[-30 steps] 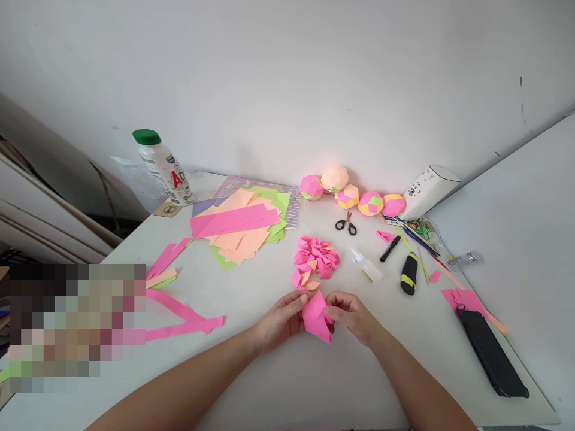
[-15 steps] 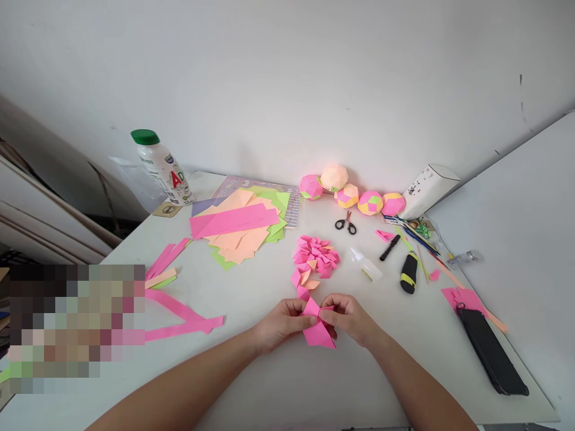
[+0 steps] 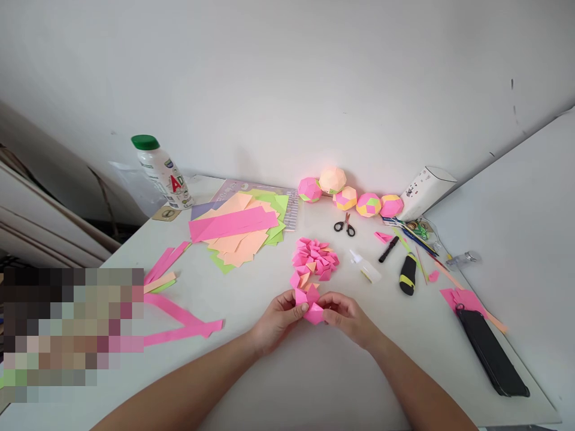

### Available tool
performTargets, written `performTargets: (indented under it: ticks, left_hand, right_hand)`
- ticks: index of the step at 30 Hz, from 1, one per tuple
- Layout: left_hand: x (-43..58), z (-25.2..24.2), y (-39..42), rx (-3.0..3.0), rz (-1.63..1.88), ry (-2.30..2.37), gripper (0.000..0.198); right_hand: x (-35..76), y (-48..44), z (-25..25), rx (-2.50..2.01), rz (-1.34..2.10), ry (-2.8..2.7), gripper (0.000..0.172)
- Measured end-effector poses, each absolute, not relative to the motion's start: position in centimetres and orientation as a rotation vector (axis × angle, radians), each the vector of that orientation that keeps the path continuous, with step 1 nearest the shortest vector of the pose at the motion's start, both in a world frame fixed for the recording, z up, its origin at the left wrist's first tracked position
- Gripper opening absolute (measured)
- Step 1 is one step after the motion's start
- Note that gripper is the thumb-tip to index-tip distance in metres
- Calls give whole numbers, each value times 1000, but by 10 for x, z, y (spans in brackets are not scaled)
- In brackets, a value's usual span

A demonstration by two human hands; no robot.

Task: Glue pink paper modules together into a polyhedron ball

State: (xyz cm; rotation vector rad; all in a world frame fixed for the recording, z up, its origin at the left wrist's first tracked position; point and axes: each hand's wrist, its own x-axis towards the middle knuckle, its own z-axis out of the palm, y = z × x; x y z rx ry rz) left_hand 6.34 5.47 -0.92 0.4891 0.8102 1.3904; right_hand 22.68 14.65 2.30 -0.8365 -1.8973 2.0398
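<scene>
A folded piece of pink paper (image 3: 314,311) with pointed flaps is held between my two hands near the front of the table. My left hand (image 3: 281,320) pinches its left side, thumb on top. On its right edge, the thumb and fingers of my right hand (image 3: 344,314) are closed. Just beyond lies a heap of small folded pink paper pieces (image 3: 317,257), with a few peach ones (image 3: 305,278) trailing toward my hands. A clear glue bottle (image 3: 365,267) with a white tip lies to the right of the heap. Black-handled scissors (image 3: 344,225) rest behind it.
Several faceted paper balls (image 3: 345,197) line the wall. Paper sheets (image 3: 242,233) are stacked left of centre, near a white bottle (image 3: 164,173) with a green cap. Pink strips (image 3: 179,332) lie at left. A cutter (image 3: 408,275), a marker (image 3: 389,249) and a phone (image 3: 492,353) lie at right.
The pink paper has been turned and folded up in my hands, from a flat, spread shape to a more compact one. The view has shifted slightly.
</scene>
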Motion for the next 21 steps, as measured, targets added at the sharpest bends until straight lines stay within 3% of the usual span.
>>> performTargets:
  ticks: [5,14,21]
  left_hand:
    - [64,-9,54,557,1342,855,19]
    - [61,-6,51,640,1243,894,26]
    - [61,-3,52,527,1236,824,20]
  right_hand:
    - [228,147,24,-755,1836,-2031,22]
    - [229,147,25,-780,1828,-2096,18]
    - [226,142,29,-764,1596,-2174,16]
